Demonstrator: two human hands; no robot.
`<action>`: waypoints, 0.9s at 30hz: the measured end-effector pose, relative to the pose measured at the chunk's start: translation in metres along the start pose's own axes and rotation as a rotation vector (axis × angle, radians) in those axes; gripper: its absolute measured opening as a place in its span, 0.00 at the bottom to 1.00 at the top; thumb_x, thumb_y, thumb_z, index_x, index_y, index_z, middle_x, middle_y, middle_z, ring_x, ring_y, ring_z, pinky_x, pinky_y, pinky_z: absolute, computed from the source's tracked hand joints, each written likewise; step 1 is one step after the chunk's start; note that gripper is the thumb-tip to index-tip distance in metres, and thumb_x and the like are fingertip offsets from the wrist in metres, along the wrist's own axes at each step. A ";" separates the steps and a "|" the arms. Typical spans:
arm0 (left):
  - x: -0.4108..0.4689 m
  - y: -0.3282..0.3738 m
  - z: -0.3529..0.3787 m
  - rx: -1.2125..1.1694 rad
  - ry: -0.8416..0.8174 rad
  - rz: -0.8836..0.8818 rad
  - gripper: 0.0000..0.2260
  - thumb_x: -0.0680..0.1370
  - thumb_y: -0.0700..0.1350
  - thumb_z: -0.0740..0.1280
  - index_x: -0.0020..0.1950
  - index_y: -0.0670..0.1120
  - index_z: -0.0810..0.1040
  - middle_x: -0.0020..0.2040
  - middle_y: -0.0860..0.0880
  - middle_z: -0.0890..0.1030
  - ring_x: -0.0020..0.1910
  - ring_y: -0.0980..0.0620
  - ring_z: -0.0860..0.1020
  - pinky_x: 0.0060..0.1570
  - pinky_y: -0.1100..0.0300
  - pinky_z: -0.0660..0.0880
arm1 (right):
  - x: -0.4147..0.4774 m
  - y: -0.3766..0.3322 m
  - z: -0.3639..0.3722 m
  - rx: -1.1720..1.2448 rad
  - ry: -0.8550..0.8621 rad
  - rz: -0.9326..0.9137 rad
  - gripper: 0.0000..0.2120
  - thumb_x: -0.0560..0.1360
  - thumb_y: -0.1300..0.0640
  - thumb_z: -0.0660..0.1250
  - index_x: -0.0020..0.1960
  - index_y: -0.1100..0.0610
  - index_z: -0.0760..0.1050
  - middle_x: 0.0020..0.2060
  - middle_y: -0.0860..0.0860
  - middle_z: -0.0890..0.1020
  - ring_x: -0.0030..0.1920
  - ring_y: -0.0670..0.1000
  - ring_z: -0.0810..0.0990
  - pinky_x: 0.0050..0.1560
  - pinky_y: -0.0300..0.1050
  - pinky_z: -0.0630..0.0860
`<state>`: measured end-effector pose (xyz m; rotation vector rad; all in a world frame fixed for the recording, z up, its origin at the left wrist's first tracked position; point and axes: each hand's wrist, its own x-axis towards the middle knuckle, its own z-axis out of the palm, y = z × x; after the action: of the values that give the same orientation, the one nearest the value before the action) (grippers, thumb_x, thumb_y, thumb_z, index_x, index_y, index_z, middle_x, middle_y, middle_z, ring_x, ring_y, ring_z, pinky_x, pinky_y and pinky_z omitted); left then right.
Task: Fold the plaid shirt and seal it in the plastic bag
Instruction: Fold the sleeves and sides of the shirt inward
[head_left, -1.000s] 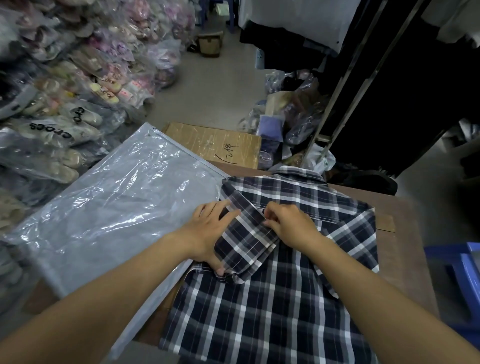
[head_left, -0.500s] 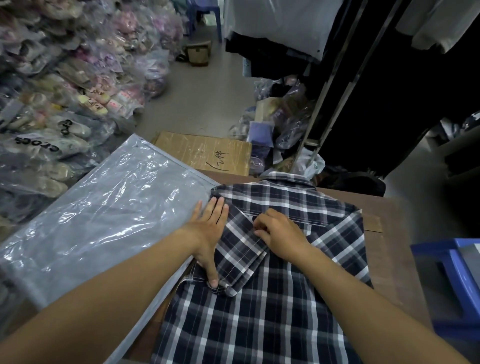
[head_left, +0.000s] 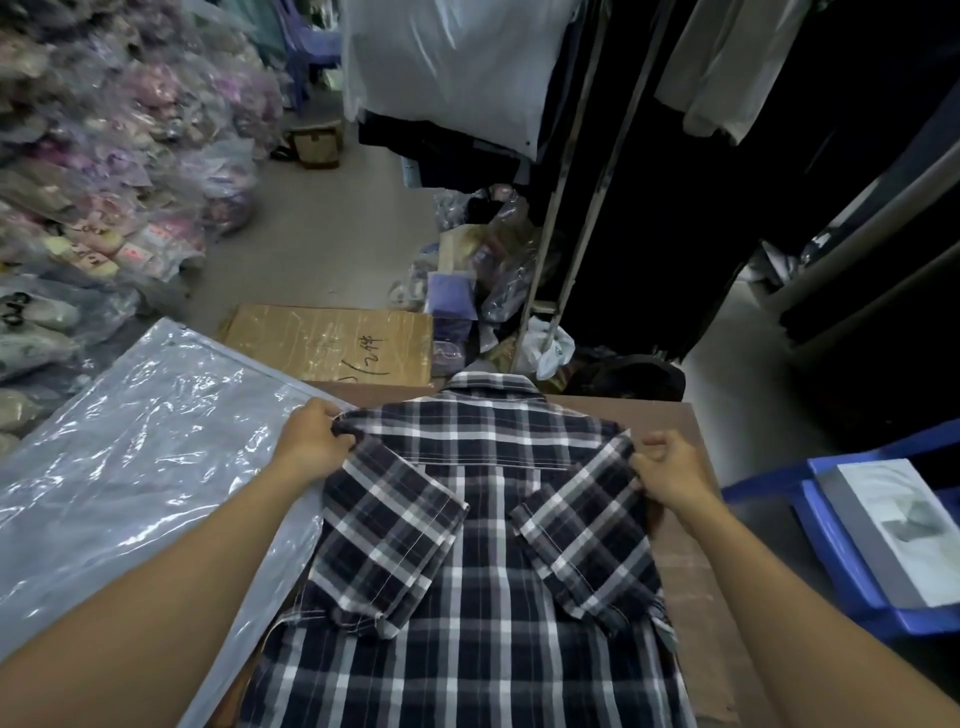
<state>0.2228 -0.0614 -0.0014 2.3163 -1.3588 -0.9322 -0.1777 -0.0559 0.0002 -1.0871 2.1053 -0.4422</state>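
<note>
A dark blue and white plaid shirt (head_left: 483, 540) lies back-up on the brown table (head_left: 680, 561), collar at the far edge. Both short sleeves are folded inward over the back. My left hand (head_left: 311, 441) pinches the shirt's left shoulder edge. My right hand (head_left: 670, 470) grips the right shoulder edge. A large clear plastic bag (head_left: 140, 462) lies flat to the left of the shirt, partly under my left forearm and overhanging the table.
A cardboard box (head_left: 332, 343) sits beyond the table. Piles of bagged shoes (head_left: 104, 208) fill the left. A blue plastic stool (head_left: 841, 545) holding a grey box stands at the right. Clothing racks and bagged goods crowd the back.
Both hands left the folded left sleeve at the shirt's middle and moved apart to the two shoulder edges. The right sleeve now lies folded inward. The camera tilted up.
</note>
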 end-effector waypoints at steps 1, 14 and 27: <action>0.000 0.001 0.000 0.005 -0.003 -0.015 0.14 0.76 0.38 0.70 0.60 0.42 0.74 0.54 0.43 0.79 0.49 0.44 0.75 0.44 0.54 0.69 | 0.001 0.000 0.001 0.052 -0.021 0.017 0.15 0.76 0.60 0.69 0.62 0.60 0.72 0.48 0.58 0.82 0.44 0.58 0.82 0.49 0.55 0.80; -0.005 0.045 -0.061 -0.257 -0.173 0.033 0.04 0.80 0.36 0.65 0.47 0.43 0.73 0.41 0.41 0.80 0.32 0.45 0.83 0.24 0.61 0.76 | -0.002 -0.052 -0.032 0.140 -0.001 -0.134 0.06 0.78 0.56 0.69 0.53 0.55 0.81 0.46 0.52 0.82 0.45 0.53 0.80 0.44 0.48 0.78; 0.000 0.152 -0.135 -0.769 -0.002 0.316 0.05 0.82 0.35 0.60 0.55 0.42 0.67 0.62 0.36 0.72 0.43 0.44 0.82 0.40 0.60 0.82 | -0.020 -0.172 -0.106 0.676 0.001 -0.378 0.09 0.83 0.59 0.61 0.63 0.57 0.72 0.46 0.59 0.85 0.45 0.55 0.88 0.47 0.49 0.83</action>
<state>0.2117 -0.1477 0.1823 1.4806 -1.0582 -1.0979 -0.1501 -0.1428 0.1816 -1.0496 1.5451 -1.2273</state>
